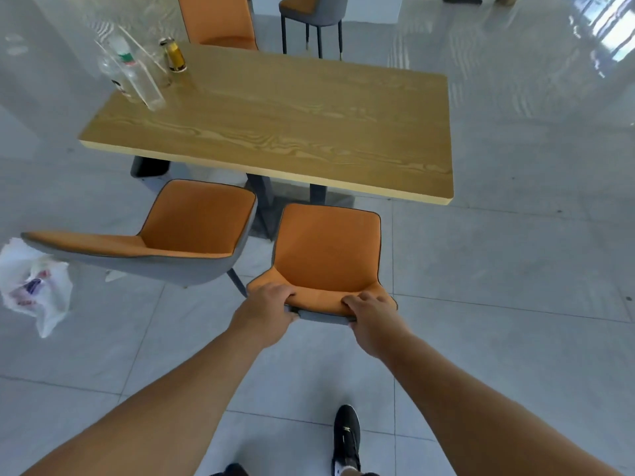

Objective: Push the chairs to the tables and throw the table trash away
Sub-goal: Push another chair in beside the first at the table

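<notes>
Head view: the backrest top of the nearer orange chair (328, 250), standing just short of the wooden table (275, 128), is clasped by the left hand (266, 312) and right hand (372, 319). If pushed crookedly, the neighbouring chair (192, 228) or the table's edge could be struck, toppling the bottles (137, 73).

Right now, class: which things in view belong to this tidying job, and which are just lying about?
Belong: held chair, gripped by left hand and right hand; second chair; wooden table; bottles; plastic bag.

Lying about: far grey chair.
</notes>
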`<action>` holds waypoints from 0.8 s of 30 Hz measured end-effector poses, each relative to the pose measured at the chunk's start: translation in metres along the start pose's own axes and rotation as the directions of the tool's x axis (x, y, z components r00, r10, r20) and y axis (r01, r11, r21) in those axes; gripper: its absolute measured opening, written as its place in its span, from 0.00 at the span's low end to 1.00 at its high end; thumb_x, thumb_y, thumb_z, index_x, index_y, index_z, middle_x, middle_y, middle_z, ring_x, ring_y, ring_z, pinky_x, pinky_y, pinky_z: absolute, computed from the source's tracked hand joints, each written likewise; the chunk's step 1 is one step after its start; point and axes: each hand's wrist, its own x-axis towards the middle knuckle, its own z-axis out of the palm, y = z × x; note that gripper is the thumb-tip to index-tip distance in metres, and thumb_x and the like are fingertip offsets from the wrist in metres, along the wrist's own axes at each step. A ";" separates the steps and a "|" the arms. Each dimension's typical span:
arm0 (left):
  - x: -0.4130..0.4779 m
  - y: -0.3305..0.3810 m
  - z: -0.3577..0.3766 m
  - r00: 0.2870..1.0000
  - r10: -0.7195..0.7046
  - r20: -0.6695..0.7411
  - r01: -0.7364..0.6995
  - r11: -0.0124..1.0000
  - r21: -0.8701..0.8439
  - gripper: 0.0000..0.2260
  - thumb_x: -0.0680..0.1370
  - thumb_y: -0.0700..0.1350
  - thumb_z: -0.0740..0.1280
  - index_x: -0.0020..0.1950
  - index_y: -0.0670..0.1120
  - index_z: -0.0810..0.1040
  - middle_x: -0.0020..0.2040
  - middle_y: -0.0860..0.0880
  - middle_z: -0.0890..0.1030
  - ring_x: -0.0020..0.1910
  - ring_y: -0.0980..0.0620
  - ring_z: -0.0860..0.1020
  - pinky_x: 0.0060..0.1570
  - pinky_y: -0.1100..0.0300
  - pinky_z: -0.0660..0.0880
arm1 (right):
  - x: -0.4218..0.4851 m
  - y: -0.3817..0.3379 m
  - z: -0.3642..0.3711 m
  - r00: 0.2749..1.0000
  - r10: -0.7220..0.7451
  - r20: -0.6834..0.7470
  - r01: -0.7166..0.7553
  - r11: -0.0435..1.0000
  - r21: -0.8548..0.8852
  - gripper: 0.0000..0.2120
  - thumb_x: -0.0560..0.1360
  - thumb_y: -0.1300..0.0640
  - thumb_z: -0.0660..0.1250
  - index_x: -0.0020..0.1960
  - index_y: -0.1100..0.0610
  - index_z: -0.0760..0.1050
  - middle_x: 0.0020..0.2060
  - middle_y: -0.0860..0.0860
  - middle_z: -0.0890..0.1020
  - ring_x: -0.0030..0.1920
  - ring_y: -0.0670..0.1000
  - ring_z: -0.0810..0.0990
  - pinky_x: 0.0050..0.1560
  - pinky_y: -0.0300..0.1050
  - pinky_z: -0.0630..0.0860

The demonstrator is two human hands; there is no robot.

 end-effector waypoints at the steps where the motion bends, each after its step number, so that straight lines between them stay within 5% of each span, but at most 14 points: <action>1: 0.009 -0.003 -0.007 1.000 0.004 0.008 -0.004 1.000 -0.012 0.22 0.79 0.51 0.73 0.71 0.50 0.75 0.68 0.49 0.76 0.65 0.47 0.73 0.61 0.49 0.75 | 0.009 -0.005 -0.004 0.999 0.049 0.017 -0.049 0.999 -0.009 0.21 0.83 0.57 0.64 0.74 0.46 0.68 0.67 0.50 0.74 0.68 0.59 0.71 0.63 0.59 0.76; 5: 0.029 -0.030 -0.038 0.994 -0.008 0.111 0.008 1.000 -0.001 0.22 0.77 0.61 0.69 0.69 0.54 0.75 0.65 0.52 0.76 0.63 0.48 0.75 0.59 0.50 0.76 | 0.032 -0.042 -0.004 0.943 0.305 0.132 -0.275 0.940 -0.204 0.29 0.79 0.57 0.67 0.76 0.46 0.61 0.75 0.52 0.67 0.78 0.67 0.57 0.70 0.81 0.58; 7: 0.032 -0.063 -0.060 0.995 0.011 0.094 -0.017 0.998 0.063 0.24 0.76 0.62 0.69 0.69 0.54 0.75 0.64 0.52 0.77 0.63 0.48 0.75 0.58 0.48 0.77 | 0.042 -0.074 0.004 0.954 0.284 0.100 -0.254 0.938 -0.237 0.29 0.79 0.54 0.67 0.76 0.48 0.61 0.74 0.54 0.67 0.78 0.68 0.57 0.70 0.82 0.53; 14: 0.045 -0.237 -0.164 0.998 -0.027 -0.059 0.051 0.888 0.457 0.14 0.74 0.57 0.71 0.55 0.54 0.75 0.48 0.53 0.77 0.49 0.49 0.77 0.45 0.52 0.74 | 0.089 -0.193 0.021 0.978 0.205 0.044 -0.195 0.966 -0.168 0.22 0.81 0.58 0.62 0.74 0.50 0.65 0.70 0.54 0.74 0.71 0.62 0.71 0.74 0.72 0.60; 18: 0.053 -0.306 -0.189 0.993 -0.118 -0.015 0.108 0.837 0.537 0.20 0.75 0.60 0.69 0.64 0.57 0.73 0.54 0.55 0.80 0.53 0.49 0.79 0.50 0.51 0.75 | 0.112 -0.210 0.027 0.967 0.255 0.000 -0.248 0.941 -0.231 0.18 0.81 0.56 0.65 0.70 0.49 0.70 0.62 0.51 0.80 0.62 0.57 0.78 0.63 0.61 0.74; 21: 0.057 -0.325 -0.182 0.999 0.005 -0.041 0.018 0.849 0.528 0.19 0.75 0.51 0.69 0.67 0.59 0.76 0.54 0.56 0.81 0.53 0.49 0.79 0.49 0.50 0.73 | 0.116 -0.210 0.032 0.955 0.285 -0.081 -0.296 0.912 -0.284 0.12 0.79 0.57 0.66 0.62 0.49 0.75 0.52 0.49 0.82 0.51 0.54 0.80 0.47 0.50 0.75; 24: 0.058 -0.332 -0.179 0.988 0.147 -0.049 -0.107 0.877 0.468 0.17 0.68 0.42 0.78 0.57 0.51 0.85 0.46 0.51 0.85 0.44 0.44 0.83 0.42 0.48 0.78 | 0.118 -0.209 0.036 0.961 0.258 -0.099 -0.276 0.906 -0.320 0.12 0.78 0.59 0.65 0.60 0.49 0.76 0.50 0.49 0.83 0.49 0.54 0.80 0.45 0.49 0.74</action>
